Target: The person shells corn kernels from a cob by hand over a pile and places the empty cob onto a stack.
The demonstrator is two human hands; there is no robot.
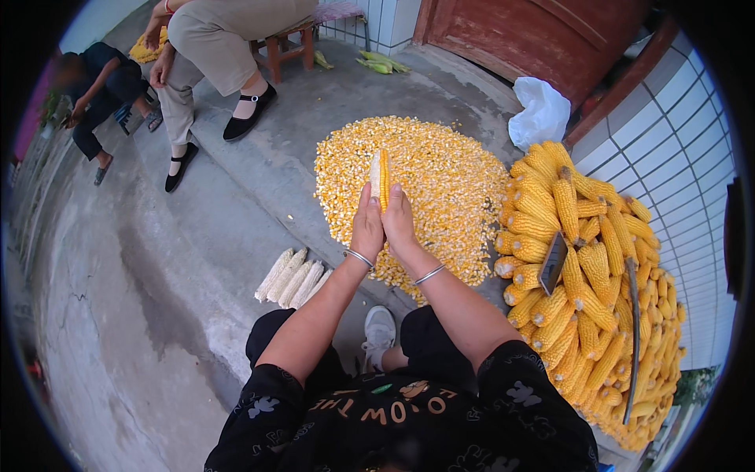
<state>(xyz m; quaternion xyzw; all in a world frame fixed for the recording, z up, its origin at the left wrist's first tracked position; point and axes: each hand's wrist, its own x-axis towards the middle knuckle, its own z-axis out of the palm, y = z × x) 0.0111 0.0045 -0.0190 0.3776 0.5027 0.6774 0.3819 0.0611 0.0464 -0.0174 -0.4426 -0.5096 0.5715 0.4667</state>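
Both my hands grip a partly shelled corn cob point(380, 171), its far end pointing away from me. White bare cob shows on its left side and rows of yellow kernels remain on the right. My left hand point(368, 227) wraps the near end from the left, and my right hand point(398, 219) presses against it from the right. Beneath them spreads a round heap of loose yellow and white kernels point(448, 177) on the concrete floor. Several bare cobs point(289, 277) lie side by side to the left of my forearm.
A large stack of yellow corn ears point(590, 330) stands at right against a tiled wall, with a phone point(552, 264) and a dark rod point(633, 342) on it. Behind are a white plastic bag point(538, 112) and corn husks point(382, 62). Two people sit at upper left, one on a wooden stool point(283, 52).
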